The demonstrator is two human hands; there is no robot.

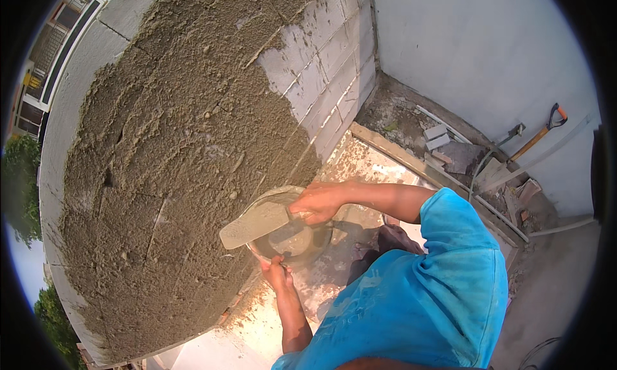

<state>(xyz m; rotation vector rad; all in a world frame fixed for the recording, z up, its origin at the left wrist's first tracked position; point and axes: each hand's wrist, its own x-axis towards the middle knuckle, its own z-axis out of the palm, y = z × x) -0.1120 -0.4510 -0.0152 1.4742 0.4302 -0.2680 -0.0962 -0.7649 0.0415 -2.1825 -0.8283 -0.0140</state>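
My right hand (315,203) grips the handle of a flat trowel (256,226), its blade coated in wet grey mortar. The blade is over the near edge of a round bucket (316,246) with mortar residue inside. My left hand (277,272) is closed on the bucket's rim, steadying it tilted beside the wall. Rough wet mortar (160,158) covers much of the block wall (321,61) next to the bucket. Bare pale blocks show toward the wall's far right end.
At the right, a long-handled tool with an orange grip (558,116) leans on a smooth pale wall (475,55). Rubble, pipes and block pieces (436,137) lie by a wooden plank (392,153). Mortar splatter marks the floor below. Trees (22,183) stand beyond the wall's left edge.
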